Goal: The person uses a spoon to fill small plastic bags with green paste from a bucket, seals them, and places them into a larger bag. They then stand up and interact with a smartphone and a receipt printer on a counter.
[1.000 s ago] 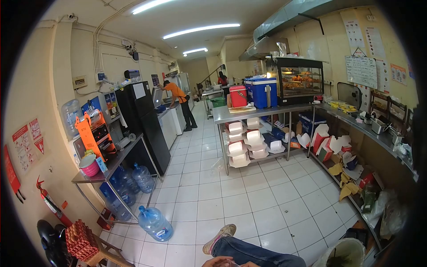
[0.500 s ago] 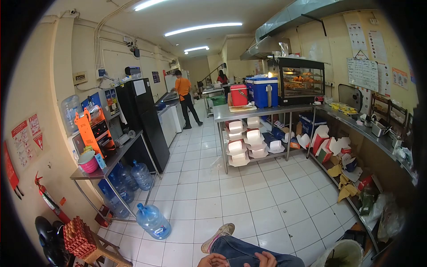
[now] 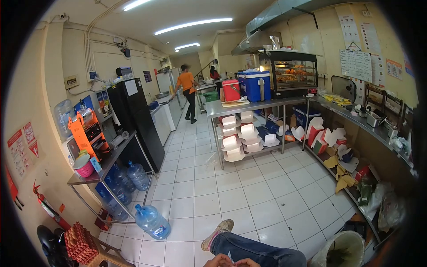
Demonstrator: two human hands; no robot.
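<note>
At the bottom edge of the head view, my left hand [image 3: 219, 260] and my right hand [image 3: 247, 263] are close together over my jeans-clad leg [image 3: 258, 250]. The fingers of both hands are curled and partly cut off by the frame. A small pale, pointed scrap [image 3: 230, 256] shows between them, too small to name. Beyond the hands, my shoe [image 3: 219, 233] rests toward the tiled floor. An open white bin [image 3: 318, 257] with dark greenish contents stands to the right of my leg.
A large blue water bottle [image 3: 152, 222] stands on the floor, left of my shoe. Stacked egg trays [image 3: 81, 244] sit on a stool [image 3: 111, 257]. A steel table [image 3: 222, 107] with takeaway boxes [image 3: 231, 142] below is ahead. A person in orange [image 3: 186, 89] walks farther back.
My hands have come closer together, the right one moving left, and the pale scrap now shows. The view has shifted slightly right. The person in orange has turned and stepped.
</note>
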